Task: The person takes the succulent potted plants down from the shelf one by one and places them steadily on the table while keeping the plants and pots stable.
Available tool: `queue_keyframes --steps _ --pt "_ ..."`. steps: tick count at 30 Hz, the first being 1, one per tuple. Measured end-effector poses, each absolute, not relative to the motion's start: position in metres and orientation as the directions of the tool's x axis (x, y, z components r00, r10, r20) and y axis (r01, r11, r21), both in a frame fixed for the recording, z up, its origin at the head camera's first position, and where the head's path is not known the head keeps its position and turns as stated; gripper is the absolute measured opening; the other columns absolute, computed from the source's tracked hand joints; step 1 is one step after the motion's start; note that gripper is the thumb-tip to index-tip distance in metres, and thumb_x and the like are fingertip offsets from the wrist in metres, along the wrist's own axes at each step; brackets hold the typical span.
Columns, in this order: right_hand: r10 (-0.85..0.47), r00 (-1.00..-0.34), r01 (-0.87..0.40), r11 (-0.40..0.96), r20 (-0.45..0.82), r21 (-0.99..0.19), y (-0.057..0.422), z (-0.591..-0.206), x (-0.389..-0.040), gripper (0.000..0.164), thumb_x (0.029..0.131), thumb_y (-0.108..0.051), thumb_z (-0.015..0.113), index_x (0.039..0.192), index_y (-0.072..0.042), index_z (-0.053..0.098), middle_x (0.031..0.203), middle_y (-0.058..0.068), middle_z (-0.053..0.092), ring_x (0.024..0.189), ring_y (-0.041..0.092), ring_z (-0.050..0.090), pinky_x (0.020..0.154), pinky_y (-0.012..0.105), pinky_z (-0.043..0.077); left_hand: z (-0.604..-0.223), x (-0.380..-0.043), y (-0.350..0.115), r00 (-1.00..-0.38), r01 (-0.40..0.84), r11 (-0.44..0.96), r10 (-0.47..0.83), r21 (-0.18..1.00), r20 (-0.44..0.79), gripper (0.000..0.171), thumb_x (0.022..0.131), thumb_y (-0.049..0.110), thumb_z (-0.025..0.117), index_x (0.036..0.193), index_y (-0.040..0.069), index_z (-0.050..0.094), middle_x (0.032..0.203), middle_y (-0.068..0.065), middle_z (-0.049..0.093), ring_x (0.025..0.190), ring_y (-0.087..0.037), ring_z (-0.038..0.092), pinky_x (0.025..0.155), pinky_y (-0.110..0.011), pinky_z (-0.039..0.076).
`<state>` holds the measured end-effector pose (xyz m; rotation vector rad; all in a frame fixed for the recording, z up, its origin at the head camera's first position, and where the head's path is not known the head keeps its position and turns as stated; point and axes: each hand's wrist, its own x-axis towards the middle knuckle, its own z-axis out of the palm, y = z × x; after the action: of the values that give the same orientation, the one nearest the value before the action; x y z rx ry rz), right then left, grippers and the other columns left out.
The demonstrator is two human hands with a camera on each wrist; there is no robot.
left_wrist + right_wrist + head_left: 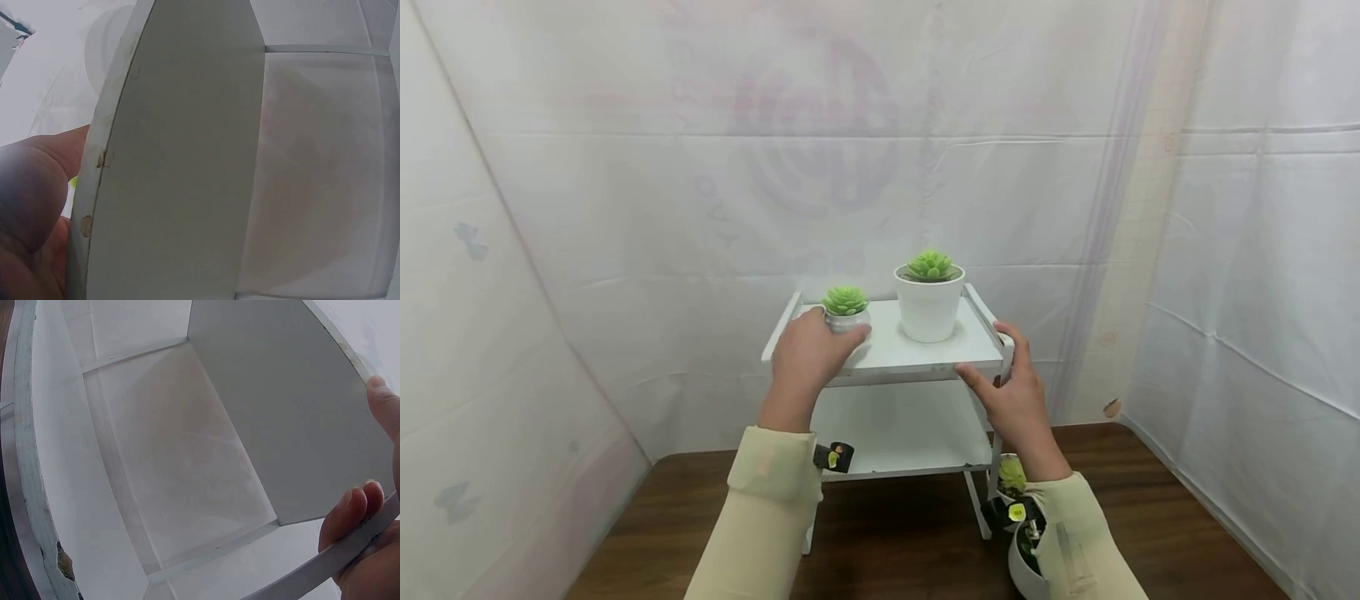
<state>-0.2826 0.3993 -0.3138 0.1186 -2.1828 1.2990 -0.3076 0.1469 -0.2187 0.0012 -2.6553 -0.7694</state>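
On the top tier of a white two-tier shelf (880,367), toward its left side, stands a small succulent in a white pot (846,310). My left hand (811,348) grips that pot, thumb in front and fingers round its left side. In the left wrist view this hand (37,194) shows behind the shelf's front edge, with the pot mostly hidden. A larger potted succulent (929,308) stands right of it. My right hand (1011,396) holds the shelf's front right corner. In the right wrist view its fingers (350,509) curl over the side bar and the thumb lies on the front edge.
The shelf's lower tier (895,433) is bare white board. Beside the right legs, on the brown wooden table (895,550), are a potted plant (1011,473) and another white pot (1024,571), partly hidden by the right wrist. White sheeting (700,208) hangs behind and at both sides.
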Motion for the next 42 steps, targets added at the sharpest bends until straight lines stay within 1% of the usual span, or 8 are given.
queue_keyframes --steps 3,8,14,24,27,31,38,42 --pt "0.216 -0.822 -0.359 0.522 0.527 -0.774 0.399 -0.314 -0.283 0.081 0.083 -0.049 0.072 0.147 -0.041 0.024 0.070 0.008 0.041 0.056 0.023 0.045 0.049 0.033 0.042 -0.218 -0.308 0.148 -0.929 0.081 0.856 -0.121 0.511 0.349 0.066 0.080 0.059 0.062 0.117 0.004 0.062 0.109 -0.014 0.069 0.093 -0.028 0.065 0.073 -0.044 0.051" --pt "0.213 -0.825 -0.354 0.526 0.523 -0.774 0.397 -0.313 -0.282 0.081 0.084 -0.049 0.072 0.148 -0.039 0.023 0.084 0.014 0.048 0.065 0.025 0.050 0.053 0.032 0.042 -0.219 -0.308 0.149 -0.924 0.062 0.863 -0.141 0.501 0.356 0.064 0.081 0.060 0.061 0.113 0.005 0.063 0.106 -0.014 0.069 0.091 -0.029 0.066 0.071 -0.045 0.052" --pt "0.211 -0.827 -0.354 0.524 0.521 -0.775 0.397 -0.313 -0.282 0.081 0.083 -0.050 0.072 0.148 -0.040 0.024 0.073 0.010 0.043 0.060 0.024 0.047 0.052 0.032 0.041 -0.222 -0.309 0.149 -0.915 0.058 0.865 -0.154 0.499 0.373 0.064 0.081 0.060 0.062 0.114 0.005 0.063 0.107 -0.015 0.069 0.095 -0.031 0.066 0.074 -0.047 0.052" --pt "0.202 -0.837 -0.341 0.532 0.508 -0.775 0.395 -0.313 -0.284 0.082 0.084 -0.049 0.071 0.149 -0.038 0.022 0.089 0.017 0.051 0.071 0.027 0.052 0.056 0.032 0.043 -0.225 -0.312 0.148 -0.912 0.066 0.852 -0.160 0.519 0.378 0.068 0.082 0.059 0.063 0.121 0.004 0.060 0.114 -0.016 0.068 0.101 -0.032 0.065 0.079 -0.049 0.052" --pt "0.201 -0.836 -0.346 0.528 0.510 -0.776 0.395 -0.314 -0.285 0.082 0.084 -0.049 0.072 0.148 -0.038 0.023 0.081 0.013 0.048 0.067 0.025 0.049 0.055 0.032 0.042 -0.226 -0.312 0.148 -0.911 0.083 0.839 -0.156 0.538 0.383 0.070 0.081 0.058 0.064 0.124 0.004 0.059 0.118 -0.016 0.067 0.104 -0.032 0.064 0.082 -0.049 0.052" --pt "0.198 -0.837 -0.352 0.520 0.511 -0.778 0.395 -0.314 -0.286 0.081 0.084 -0.049 0.072 0.148 -0.038 0.023 0.069 0.006 0.038 0.059 0.023 0.043 0.053 0.032 0.040 -0.227 -0.313 0.146 -0.907 0.117 0.812 -0.147 0.571 0.395 0.072 0.081 0.058 0.064 0.128 0.005 0.056 0.124 -0.015 0.064 0.110 -0.033 0.062 0.086 -0.049 0.051" --pt "0.193 -0.839 -0.352 0.519 0.509 -0.778 0.396 -0.315 -0.288 0.081 0.085 -0.049 0.071 0.148 -0.038 0.022 0.065 0.003 0.034 0.057 0.020 0.039 0.051 0.032 0.038 -0.230 -0.312 0.143 -0.894 0.223 0.691 -0.136 0.688 0.426 0.079 0.080 0.055 0.068 0.138 0.007 0.046 0.135 -0.015 0.057 0.124 -0.033 0.054 0.098 -0.051 0.046" --pt "0.194 -0.836 -0.355 0.521 0.513 -0.776 0.397 -0.315 -0.289 0.081 0.085 -0.049 0.071 0.148 -0.038 0.022 0.064 0.002 0.032 0.055 0.020 0.037 0.050 0.032 0.037 -0.230 -0.313 0.142 -0.883 0.278 0.601 -0.146 0.749 0.445 0.081 0.079 0.053 0.071 0.140 0.008 0.043 0.136 -0.017 0.054 0.126 -0.032 0.051 0.101 -0.049 0.044"
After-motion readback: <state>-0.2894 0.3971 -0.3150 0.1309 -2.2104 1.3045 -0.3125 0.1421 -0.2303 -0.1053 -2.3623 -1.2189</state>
